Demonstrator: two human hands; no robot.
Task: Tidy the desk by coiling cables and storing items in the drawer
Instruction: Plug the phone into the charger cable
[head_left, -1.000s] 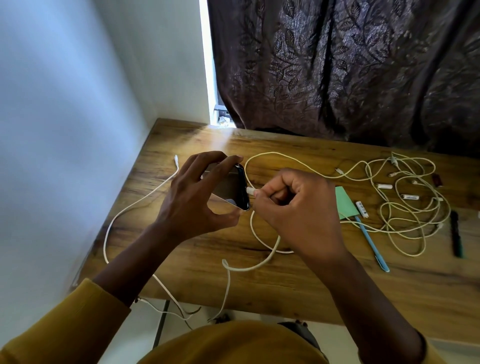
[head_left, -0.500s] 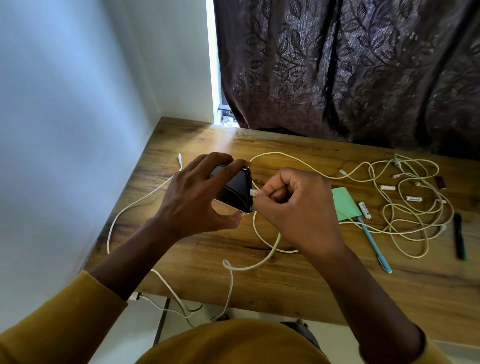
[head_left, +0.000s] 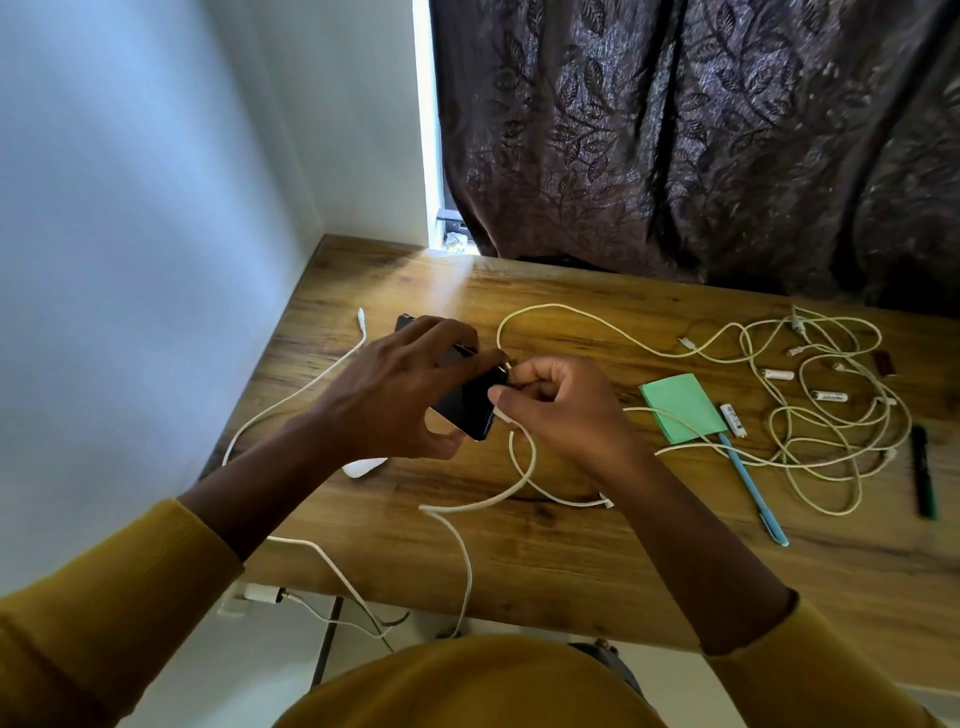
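Left hand (head_left: 395, 395) grips the phone (head_left: 465, 402) above the desk (head_left: 571, 545), fingers curled over its top edge, thumb beneath. Right hand (head_left: 561, 410) sits right against it at 3 o'clock, pinching the white plug (head_left: 501, 413) at the phone's end. That cable (head_left: 519, 478) loops toward 6 o'clock and drops off the desk edge. Out at 3 o'clock: green notes (head_left: 680, 408), a blue pen (head_left: 753, 488), then tangled cables (head_left: 821, 415) with batteries (head_left: 830, 396) among them.

Plug now out of phone (head_left: 465, 402): right hand (head_left: 563, 410) pinches white cable (head_left: 519, 467) end just beside its edge. Left hand (head_left: 400, 400) tilted phone flatter. White object (head_left: 363, 466) on desk (head_left: 571, 545) now uncovered.
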